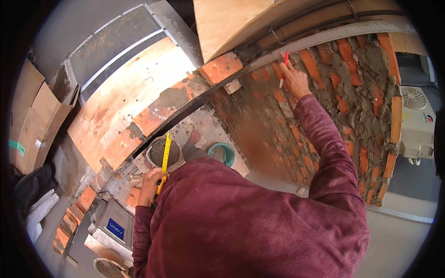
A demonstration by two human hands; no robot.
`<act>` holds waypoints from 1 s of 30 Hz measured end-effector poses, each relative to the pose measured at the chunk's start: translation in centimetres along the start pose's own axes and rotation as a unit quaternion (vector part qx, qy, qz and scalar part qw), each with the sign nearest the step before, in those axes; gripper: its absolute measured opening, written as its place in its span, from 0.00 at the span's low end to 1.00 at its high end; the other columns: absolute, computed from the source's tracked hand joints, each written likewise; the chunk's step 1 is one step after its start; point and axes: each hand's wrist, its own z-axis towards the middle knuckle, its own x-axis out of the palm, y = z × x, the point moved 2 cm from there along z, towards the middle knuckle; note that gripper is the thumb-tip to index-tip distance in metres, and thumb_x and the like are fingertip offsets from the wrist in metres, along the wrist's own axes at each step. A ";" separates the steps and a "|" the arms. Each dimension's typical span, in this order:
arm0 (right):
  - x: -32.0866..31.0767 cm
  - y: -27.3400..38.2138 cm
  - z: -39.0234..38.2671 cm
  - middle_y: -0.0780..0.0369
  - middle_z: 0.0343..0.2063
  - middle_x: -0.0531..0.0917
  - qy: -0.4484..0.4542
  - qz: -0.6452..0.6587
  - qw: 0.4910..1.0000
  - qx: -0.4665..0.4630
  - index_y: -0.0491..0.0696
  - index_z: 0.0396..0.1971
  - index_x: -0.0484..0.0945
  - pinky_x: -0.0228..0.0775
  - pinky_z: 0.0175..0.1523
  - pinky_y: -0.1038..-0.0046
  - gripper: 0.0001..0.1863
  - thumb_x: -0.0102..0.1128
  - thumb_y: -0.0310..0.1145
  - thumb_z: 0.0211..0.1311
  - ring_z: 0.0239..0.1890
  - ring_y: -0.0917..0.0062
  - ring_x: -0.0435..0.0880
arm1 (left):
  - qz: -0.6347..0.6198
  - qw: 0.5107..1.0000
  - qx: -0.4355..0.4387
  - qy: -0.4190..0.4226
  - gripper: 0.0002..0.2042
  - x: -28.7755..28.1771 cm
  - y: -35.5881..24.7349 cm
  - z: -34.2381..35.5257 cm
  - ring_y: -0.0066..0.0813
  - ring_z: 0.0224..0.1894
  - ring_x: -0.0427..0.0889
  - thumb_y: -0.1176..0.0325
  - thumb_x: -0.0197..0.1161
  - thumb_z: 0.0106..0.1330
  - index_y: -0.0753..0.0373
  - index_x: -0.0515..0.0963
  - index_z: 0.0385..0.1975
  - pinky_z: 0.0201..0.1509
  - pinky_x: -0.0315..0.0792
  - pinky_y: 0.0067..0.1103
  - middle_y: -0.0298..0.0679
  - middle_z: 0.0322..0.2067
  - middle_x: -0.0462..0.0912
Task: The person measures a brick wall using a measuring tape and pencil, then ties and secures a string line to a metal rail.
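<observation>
Evidently, a slim red marker [286, 58] is pinched in the right hand's [295, 82] fingers, presumably so that its ends are left free at the brick wall [350, 60]; whether the wall is touched cannot be told. A yellow tape measure [166, 155] is gripped by its case in the closed left hand [148, 186], its flat blade extended, likely for reading. The rough orange brickwork is unevenly smeared with lumpy grey mortar [378, 65].

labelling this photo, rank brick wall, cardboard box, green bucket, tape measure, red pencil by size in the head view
- Brick wall
- Cardboard box
- Green bucket and tape measure: too close to rank
- Red pencil
</observation>
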 end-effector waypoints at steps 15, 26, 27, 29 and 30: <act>-1.6 6.9 -1.4 0.53 0.49 0.80 0.005 0.163 0.983 0.079 0.53 0.41 0.68 0.77 0.30 0.59 0.16 0.60 0.29 0.53 0.30 0.57 0.85 | 0.018 1.000 -0.002 0.003 0.08 -5.0 -0.6 -2.9 0.20 0.33 0.77 0.70 0.55 0.65 0.68 0.79 0.34 0.42 0.71 0.16 0.35 0.30 0.82; -1.5 41.8 -11.8 0.54 0.31 0.83 0.239 0.638 0.732 -0.005 0.47 0.35 0.77 0.73 0.43 0.60 0.10 0.57 0.38 0.61 0.38 0.55 0.83 | 0.072 0.996 -0.039 -0.024 0.26 -8.0 -2.1 -6.2 0.27 0.51 0.74 0.64 0.59 0.66 0.62 0.63 0.63 0.51 0.72 0.21 0.41 0.47 0.76; -2.3 41.8 -11.2 0.53 0.32 0.83 0.247 0.635 0.731 -0.024 0.47 0.36 0.77 0.73 0.43 0.60 0.11 0.56 0.39 0.63 0.38 0.55 0.83 | 0.068 0.997 -0.033 -0.025 0.26 -7.6 -2.8 -6.3 0.27 0.50 0.74 0.64 0.59 0.66 0.62 0.63 0.63 0.50 0.73 0.21 0.40 0.46 0.76; -2.2 41.3 -9.9 0.53 0.34 0.83 0.204 0.647 0.734 -0.036 0.46 0.38 0.76 0.73 0.43 0.61 0.13 0.55 0.40 0.65 0.38 0.57 0.83 | 0.059 0.998 -0.019 -0.025 0.26 -6.5 -4.4 -6.2 0.26 0.47 0.76 0.64 0.60 0.66 0.61 0.63 0.62 0.48 0.74 0.21 0.38 0.44 0.76; -0.9 40.4 -8.9 0.53 0.35 0.83 0.151 0.661 0.735 -0.028 0.45 0.39 0.76 0.73 0.43 0.61 0.13 0.54 0.41 0.67 0.38 0.59 0.84 | -0.014 1.000 0.000 -0.005 0.21 -7.2 -2.6 -4.4 0.26 0.40 0.78 0.61 0.58 0.68 0.61 0.67 0.58 0.44 0.76 0.22 0.37 0.39 0.78</act>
